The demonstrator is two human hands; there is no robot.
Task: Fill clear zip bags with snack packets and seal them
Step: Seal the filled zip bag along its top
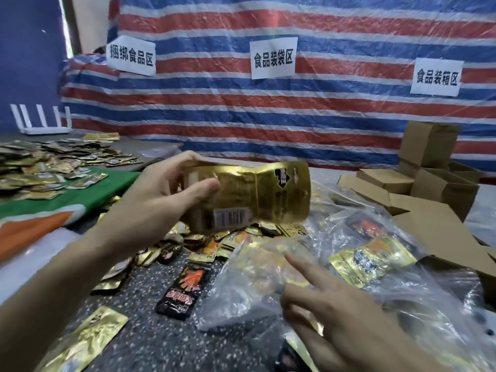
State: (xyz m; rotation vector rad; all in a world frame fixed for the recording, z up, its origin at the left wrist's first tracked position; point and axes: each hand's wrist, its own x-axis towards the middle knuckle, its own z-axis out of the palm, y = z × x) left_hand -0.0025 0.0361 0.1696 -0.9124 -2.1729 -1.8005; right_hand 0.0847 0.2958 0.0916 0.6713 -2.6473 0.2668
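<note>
One gold packet (257, 197) gripped in raised left hand (161, 194) | right hand (330, 304) straight-fingered on clear zip bag (249, 291) below

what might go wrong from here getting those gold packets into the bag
1. The left hand grips the gold packets at one end only; the free end may flop and snag on the clear zip bag.
2. The right hand lies on that bag with straight fingers, apparently not holding its mouth open, so the packets may slide off.
3. Many loose packets crowd the bag, like the black packet; one might get caught in the seal.
</note>
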